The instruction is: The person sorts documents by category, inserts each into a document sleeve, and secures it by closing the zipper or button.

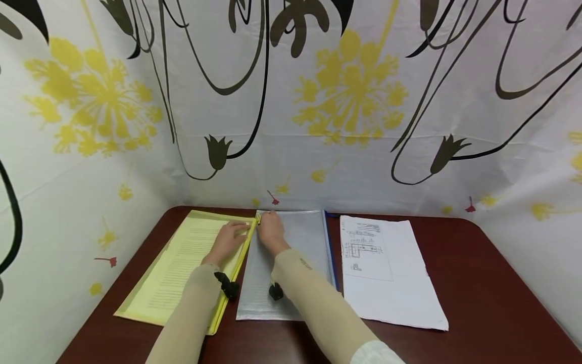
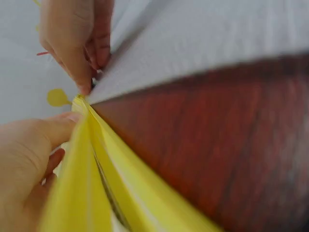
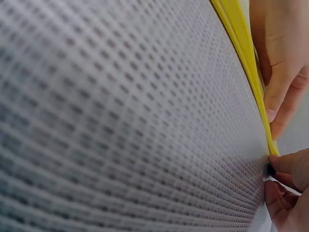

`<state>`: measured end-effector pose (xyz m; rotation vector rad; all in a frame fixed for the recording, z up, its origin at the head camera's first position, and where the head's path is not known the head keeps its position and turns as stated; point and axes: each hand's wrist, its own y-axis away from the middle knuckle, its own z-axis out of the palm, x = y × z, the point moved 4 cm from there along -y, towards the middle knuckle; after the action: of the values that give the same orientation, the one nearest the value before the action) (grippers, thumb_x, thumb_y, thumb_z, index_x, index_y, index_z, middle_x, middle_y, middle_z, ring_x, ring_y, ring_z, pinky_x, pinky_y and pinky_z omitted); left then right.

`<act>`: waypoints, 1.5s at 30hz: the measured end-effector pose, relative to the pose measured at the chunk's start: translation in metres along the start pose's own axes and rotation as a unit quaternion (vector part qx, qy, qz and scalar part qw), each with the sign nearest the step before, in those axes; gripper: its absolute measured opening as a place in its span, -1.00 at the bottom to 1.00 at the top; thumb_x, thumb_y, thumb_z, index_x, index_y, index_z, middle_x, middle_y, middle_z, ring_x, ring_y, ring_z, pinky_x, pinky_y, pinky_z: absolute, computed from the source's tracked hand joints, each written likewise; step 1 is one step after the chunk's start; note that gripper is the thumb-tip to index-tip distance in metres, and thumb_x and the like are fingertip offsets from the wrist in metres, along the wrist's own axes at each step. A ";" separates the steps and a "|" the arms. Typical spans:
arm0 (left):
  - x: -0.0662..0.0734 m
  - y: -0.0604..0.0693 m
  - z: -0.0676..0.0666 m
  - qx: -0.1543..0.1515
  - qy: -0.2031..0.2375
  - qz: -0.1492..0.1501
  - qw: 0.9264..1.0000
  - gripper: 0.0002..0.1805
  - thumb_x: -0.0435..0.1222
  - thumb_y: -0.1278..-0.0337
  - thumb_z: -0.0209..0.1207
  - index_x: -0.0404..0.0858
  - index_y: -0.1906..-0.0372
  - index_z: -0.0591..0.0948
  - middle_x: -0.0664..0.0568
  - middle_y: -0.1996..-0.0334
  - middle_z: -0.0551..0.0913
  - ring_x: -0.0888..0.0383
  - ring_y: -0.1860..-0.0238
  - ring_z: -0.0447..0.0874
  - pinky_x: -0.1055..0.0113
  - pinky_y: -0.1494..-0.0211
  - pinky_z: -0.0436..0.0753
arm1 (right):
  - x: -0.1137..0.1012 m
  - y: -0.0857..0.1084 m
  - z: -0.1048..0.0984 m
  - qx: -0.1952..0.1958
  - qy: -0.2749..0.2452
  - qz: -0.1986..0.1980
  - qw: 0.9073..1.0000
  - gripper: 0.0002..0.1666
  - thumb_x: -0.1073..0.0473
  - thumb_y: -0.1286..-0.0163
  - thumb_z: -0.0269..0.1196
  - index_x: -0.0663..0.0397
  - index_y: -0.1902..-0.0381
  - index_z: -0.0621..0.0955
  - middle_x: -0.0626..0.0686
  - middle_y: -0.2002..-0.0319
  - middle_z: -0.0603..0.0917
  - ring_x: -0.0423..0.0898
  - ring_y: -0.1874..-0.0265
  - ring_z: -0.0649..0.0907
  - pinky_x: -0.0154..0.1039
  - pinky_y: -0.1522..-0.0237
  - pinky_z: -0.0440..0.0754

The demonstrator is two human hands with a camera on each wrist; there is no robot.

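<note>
A yellow zip document pouch point(image 1: 182, 268) with a printed sheet inside lies at the left of the table. My left hand point(image 1: 226, 242) pinches its zipped right edge near the far end, thumb on the yellow rim point(image 2: 89, 145) in the left wrist view. There, the two sides of that rim stand apart. At the pouch's far right corner, my right hand point(image 1: 271, 230) pinches the zipper pull; a small dark bit point(image 3: 270, 169) shows between its fingertips in the right wrist view. Under the right hand and forearm lies a grey mesh zip pouch point(image 1: 300, 232) with a blue edge.
Printed white sheets point(image 1: 391, 273) with a line drawing lie right of the mesh pouch. A white flower-patterned cloth point(image 1: 282, 121) rises behind and beside the dark red wooden table point(image 1: 491, 293). Both wrists carry small black devices point(image 1: 227, 285).
</note>
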<state>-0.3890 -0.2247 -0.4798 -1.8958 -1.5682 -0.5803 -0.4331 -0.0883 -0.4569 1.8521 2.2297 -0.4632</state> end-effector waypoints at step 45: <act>0.006 0.000 0.003 -0.100 0.122 -0.105 0.982 -0.40 -0.36 -0.53 -0.09 -0.12 -0.57 0.15 -0.16 -0.62 -0.08 -0.19 -0.63 -0.24 -0.19 -0.62 -0.10 | 0.032 0.030 -0.014 0.025 -0.225 0.001 0.974 -0.90 0.34 -0.11 0.47 0.12 0.41 0.74 0.03 0.42 0.74 -0.20 0.47 0.56 -0.39 0.41 0.52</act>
<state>-0.3878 -0.2190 -0.4781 -1.7286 -1.6056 -1.0576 -0.4088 -0.0486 -0.4589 1.5741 1.9231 -0.8507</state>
